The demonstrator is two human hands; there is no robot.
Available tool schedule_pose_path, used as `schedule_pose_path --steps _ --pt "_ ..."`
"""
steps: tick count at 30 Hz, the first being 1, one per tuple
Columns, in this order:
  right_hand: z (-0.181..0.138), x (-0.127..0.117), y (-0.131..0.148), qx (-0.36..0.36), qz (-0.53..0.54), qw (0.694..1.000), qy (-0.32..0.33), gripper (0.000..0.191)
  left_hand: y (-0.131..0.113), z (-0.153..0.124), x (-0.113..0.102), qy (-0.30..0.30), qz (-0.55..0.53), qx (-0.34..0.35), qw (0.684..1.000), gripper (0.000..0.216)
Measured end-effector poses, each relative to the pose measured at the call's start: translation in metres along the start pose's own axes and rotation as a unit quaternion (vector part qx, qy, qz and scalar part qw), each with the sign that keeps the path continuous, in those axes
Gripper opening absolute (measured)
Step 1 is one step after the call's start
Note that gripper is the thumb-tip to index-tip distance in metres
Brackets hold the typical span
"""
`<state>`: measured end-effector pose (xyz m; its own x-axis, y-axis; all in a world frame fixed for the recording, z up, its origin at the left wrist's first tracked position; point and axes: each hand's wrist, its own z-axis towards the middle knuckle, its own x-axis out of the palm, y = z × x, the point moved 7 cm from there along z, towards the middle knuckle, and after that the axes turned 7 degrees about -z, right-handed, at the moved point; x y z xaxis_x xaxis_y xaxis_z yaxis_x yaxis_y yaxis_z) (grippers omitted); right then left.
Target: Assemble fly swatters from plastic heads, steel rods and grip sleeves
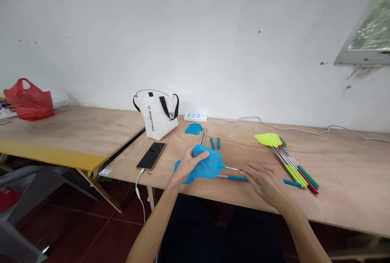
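My left hand is closed on the blue mesh head of a fly swatter, thumb on top. From its neck a thin metal rod runs right, and my right hand has its fingers closed on that rod. Under and beside the held head lies another blue swatter, its head partly covered, with a blue handle along the table. A blue grip end shows right of my right hand; the hand hides what it joins. Beyond are loose blue heads, metal rods and two short blue grips.
Several swatters with yellow heads and coloured handles lie at right. A white bag, a phone on a cable, and a white power strip stand left and behind. A red bag sits on the neighbouring table.
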<state>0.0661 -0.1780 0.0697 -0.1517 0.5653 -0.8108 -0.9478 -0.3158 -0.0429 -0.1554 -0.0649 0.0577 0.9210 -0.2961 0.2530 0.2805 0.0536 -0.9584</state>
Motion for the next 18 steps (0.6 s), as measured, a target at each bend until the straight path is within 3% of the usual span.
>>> schedule_pose_path --steps 10,18 --pt "0.002 -0.008 0.019 -0.042 -0.013 0.999 -0.026 0.036 0.004 -0.002 0.002 0.006 0.066 0.041 0.997 0.041" --pt "0.005 0.001 0.016 -0.02 0.022 0.999 0.014 0.036 -0.003 -0.002 0.003 0.042 0.053 0.027 0.997 0.041"
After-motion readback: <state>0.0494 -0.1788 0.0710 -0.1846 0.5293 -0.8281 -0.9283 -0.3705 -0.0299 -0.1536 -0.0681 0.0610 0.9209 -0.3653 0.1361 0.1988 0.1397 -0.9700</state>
